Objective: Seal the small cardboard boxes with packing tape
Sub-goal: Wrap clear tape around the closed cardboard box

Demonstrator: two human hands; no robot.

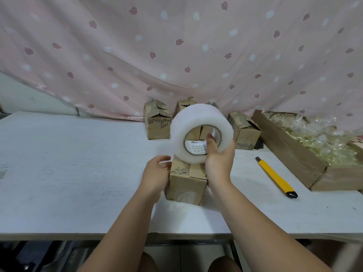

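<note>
A: Whereabouts of the tape roll [188,118]?

B: Upright just above the near box [186,183], at its 12 o'clock edge. Resting on the top or hovering over it: cannot tell. Right hand [218,160] gripping it, thumb hooked through the core, fingers wrapped round the outside at 3 o'clock.

A: And the left hand [157,173]?

B: At 9 o'clock of the box, grip curled round the upper left edge. Possibly pinching a free tape end there; film too clear to tell.

A: Flaps?

B: Folded down but ragged, with no visible strip over the seam. Early in this box, by the look of it.

A: Advice for the pull?

B: Anchor the end well down the 9 o'clock face and press it flat with the left thumb. Then draw the roll straight across toward 3 o'clock, low and taut. Keep the roll square to the seam; no twisting, or expect wrinkles and a wandering strip. Hold the box down firmly meanwhile: probably light, and likely to slide on the white worktop [78,163].

A: Cutting?

B: Yellow knife [275,176] lying at 3 o'clock, well apart from the box. Carry the strip over the far edge first, then cut.

A: Remaining work?

B: More small boxes [157,122] lined up from 11 to 1 o'clock at the back, flaps looking loose. Large carton [294,154] of clear bags at 2 o'clock, no part of this.
</note>
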